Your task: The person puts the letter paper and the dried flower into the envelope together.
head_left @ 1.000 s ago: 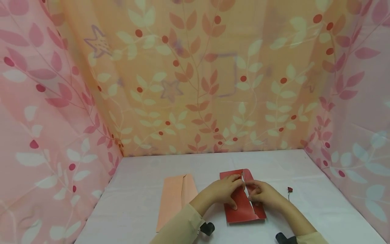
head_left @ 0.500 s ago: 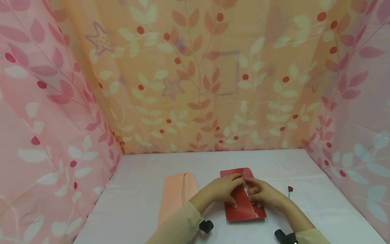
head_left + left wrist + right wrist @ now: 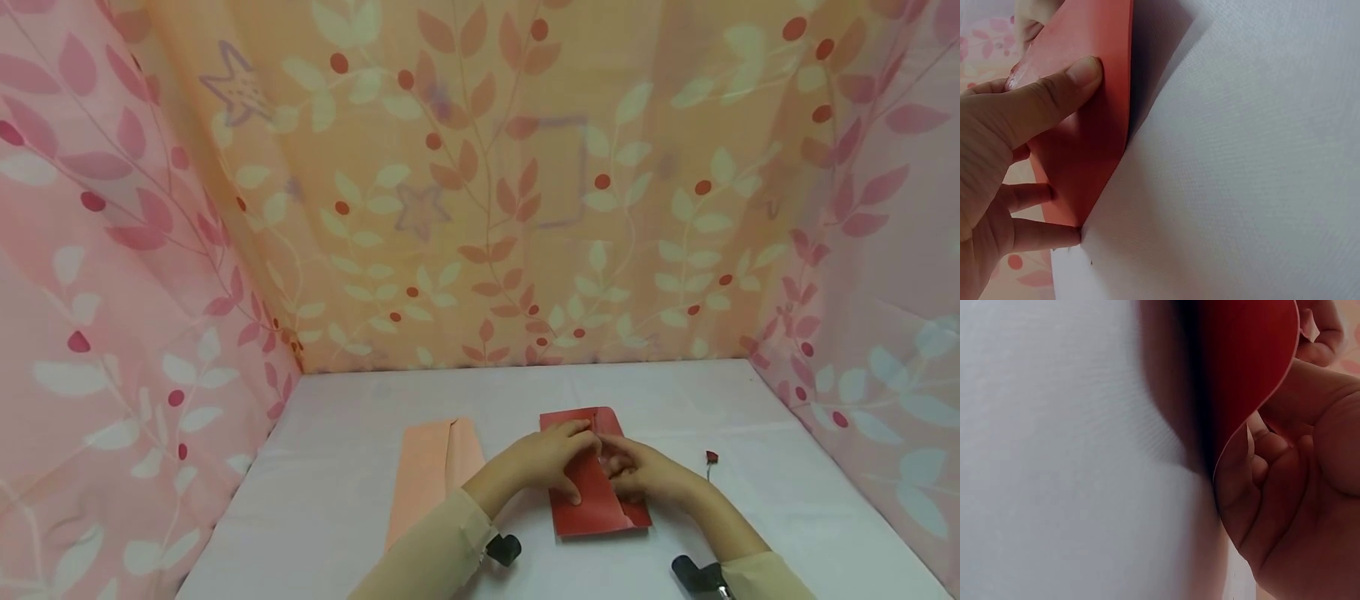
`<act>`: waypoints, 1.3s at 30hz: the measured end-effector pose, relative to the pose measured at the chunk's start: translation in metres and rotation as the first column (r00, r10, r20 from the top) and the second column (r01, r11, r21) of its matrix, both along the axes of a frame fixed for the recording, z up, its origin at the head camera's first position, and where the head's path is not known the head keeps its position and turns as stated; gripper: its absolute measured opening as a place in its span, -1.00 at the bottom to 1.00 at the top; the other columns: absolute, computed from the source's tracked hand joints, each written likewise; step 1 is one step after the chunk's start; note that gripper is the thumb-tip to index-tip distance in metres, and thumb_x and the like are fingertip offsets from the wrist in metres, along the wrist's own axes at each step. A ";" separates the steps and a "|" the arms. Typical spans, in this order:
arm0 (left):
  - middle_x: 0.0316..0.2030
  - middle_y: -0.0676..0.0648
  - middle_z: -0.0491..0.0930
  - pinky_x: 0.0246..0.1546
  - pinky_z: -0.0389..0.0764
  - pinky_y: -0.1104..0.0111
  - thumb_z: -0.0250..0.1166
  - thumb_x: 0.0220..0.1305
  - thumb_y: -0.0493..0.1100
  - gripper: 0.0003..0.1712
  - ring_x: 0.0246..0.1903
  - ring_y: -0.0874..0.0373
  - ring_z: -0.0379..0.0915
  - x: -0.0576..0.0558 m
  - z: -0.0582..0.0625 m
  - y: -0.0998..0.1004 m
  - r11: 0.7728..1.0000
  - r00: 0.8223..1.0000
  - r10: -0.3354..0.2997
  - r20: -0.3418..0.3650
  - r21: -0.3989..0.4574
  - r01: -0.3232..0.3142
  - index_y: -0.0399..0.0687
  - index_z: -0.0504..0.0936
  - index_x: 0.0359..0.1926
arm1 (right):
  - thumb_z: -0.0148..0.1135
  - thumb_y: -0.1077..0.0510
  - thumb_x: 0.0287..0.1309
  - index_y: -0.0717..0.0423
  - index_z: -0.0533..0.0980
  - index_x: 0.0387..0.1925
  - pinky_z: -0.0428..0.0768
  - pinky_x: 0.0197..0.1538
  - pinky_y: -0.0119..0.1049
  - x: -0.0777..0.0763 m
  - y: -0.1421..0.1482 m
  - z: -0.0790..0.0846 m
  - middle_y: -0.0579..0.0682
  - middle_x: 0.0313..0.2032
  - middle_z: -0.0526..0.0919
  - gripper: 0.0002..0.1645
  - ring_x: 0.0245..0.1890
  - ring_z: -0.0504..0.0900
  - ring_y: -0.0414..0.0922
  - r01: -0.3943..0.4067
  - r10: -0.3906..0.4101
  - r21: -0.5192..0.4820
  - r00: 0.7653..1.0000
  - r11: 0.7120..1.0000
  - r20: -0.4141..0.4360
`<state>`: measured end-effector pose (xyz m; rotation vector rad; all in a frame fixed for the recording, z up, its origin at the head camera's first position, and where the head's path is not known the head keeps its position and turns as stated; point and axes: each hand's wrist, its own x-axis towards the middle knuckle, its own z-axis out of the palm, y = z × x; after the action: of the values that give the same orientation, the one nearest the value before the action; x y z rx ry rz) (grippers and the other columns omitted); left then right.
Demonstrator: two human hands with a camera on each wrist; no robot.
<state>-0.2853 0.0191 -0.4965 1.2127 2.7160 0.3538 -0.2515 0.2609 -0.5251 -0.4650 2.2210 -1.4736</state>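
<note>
A red envelope [image 3: 591,512] lies on the white table, its long opening and flap [image 3: 609,422] toward the right. My left hand [image 3: 543,460] grips it from the left. In the left wrist view the left thumb [image 3: 1063,87] presses the envelope's bulging front, with other fingers at its far end and edge. On the other side my right hand [image 3: 654,477] holds the flap beside the opening, its fingers curled; in the right wrist view they sit behind the curved red flap [image 3: 1244,356]. The two hands' fingertips meet near the opening, hiding part of it.
A peach envelope [image 3: 420,467] lies to the left, partly under the left forearm. Right of the hands is a small dark red flower on a thin stem [image 3: 712,457]. Patterned curtains [image 3: 480,208] enclose the back and sides of the white table [image 3: 337,492].
My right fingers have worked in closer to the left hand, and the white gap seen earlier along the envelope's opening is now covered. The left hand keeps its grip. The head view has shifted slightly.
</note>
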 end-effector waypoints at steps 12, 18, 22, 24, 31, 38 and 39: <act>0.57 0.16 0.10 0.17 0.60 0.10 0.64 -0.07 0.21 -0.13 0.49 0.13 0.16 -0.001 -0.002 -0.001 1.000 1.000 -0.005 0.004 -0.002 0.005 0.55 0.39 0.26 | 0.43 0.30 0.13 0.10 0.21 0.51 0.60 -0.43 -0.20 -0.007 -0.010 -0.003 0.09 -0.31 0.63 -0.04 -0.44 0.57 -0.06 0.048 -0.044 0.081 0.998 0.996 -0.047; 0.57 0.17 0.08 0.17 0.59 0.08 0.64 -0.07 0.20 -0.14 0.49 0.13 0.15 -0.002 -0.001 -0.003 1.000 1.000 0.000 0.013 0.013 0.000 0.56 0.39 0.24 | 0.42 0.33 0.10 0.11 0.26 0.47 0.61 -0.43 -0.18 -0.007 -0.013 0.000 0.10 -0.32 0.63 -0.09 -0.43 0.58 -0.05 0.046 -0.043 0.065 0.998 0.997 -0.047; 0.57 0.17 0.09 0.15 0.60 0.08 0.65 -0.07 0.20 -0.17 0.48 0.13 0.16 0.001 0.003 -0.003 1.000 1.000 0.001 0.023 0.017 -0.002 0.55 0.40 0.22 | 0.43 0.29 0.13 0.08 0.18 0.53 0.65 -0.37 -0.15 -0.005 -0.010 0.001 0.10 -0.27 0.66 -0.02 -0.35 0.61 -0.03 0.055 -0.054 0.045 0.998 0.997 -0.029; 0.57 0.17 0.08 0.15 0.60 0.09 0.64 -0.07 0.20 -0.16 0.48 0.13 0.16 0.002 0.004 -0.003 1.000 1.000 0.003 0.023 0.012 -0.003 0.55 0.40 0.22 | 0.44 0.25 0.15 0.06 0.15 0.56 0.67 -0.32 -0.14 -0.003 -0.008 0.001 0.10 -0.24 0.67 0.01 -0.29 0.63 -0.02 0.068 -0.067 0.046 0.997 0.997 -0.026; 0.57 0.17 0.08 0.18 0.59 0.10 0.64 -0.07 0.21 -0.07 0.48 0.14 0.16 0.003 0.003 -0.001 1.000 1.000 0.011 0.008 -0.007 -0.011 0.58 0.36 0.32 | 0.48 0.17 0.16 0.16 0.20 0.52 0.71 -0.21 -0.20 0.010 -0.002 0.011 0.06 -0.23 0.70 -0.02 -0.22 0.68 -0.03 0.146 -0.139 0.078 0.987 0.986 -0.084; 0.56 0.17 0.11 0.18 0.59 0.11 0.64 -0.07 0.20 0.01 0.48 0.15 0.16 0.004 0.003 0.001 1.000 1.000 0.013 -0.008 -0.018 -0.013 0.58 0.32 0.40 | 0.47 0.19 0.17 0.22 0.32 0.44 0.70 -0.22 -0.30 0.031 0.009 0.023 0.06 -0.17 0.70 -0.15 -0.23 0.70 -0.09 0.239 -0.214 0.121 0.958 0.963 -0.191; 0.56 0.17 0.11 0.18 0.59 0.10 0.64 -0.07 0.19 0.01 0.48 0.14 0.16 0.004 0.003 0.001 1.000 1.000 0.014 -0.004 -0.018 -0.014 0.57 0.32 0.41 | 0.48 0.18 0.16 0.21 0.36 0.41 0.68 -0.23 -0.32 0.034 0.011 0.024 0.05 -0.18 0.71 -0.18 -0.24 0.69 -0.11 0.259 -0.226 0.137 0.950 0.956 -0.216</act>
<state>-0.2812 0.0201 -0.4939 1.1917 2.7258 0.3283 -0.2176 0.2723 -0.5008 -0.3027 2.6133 -1.3966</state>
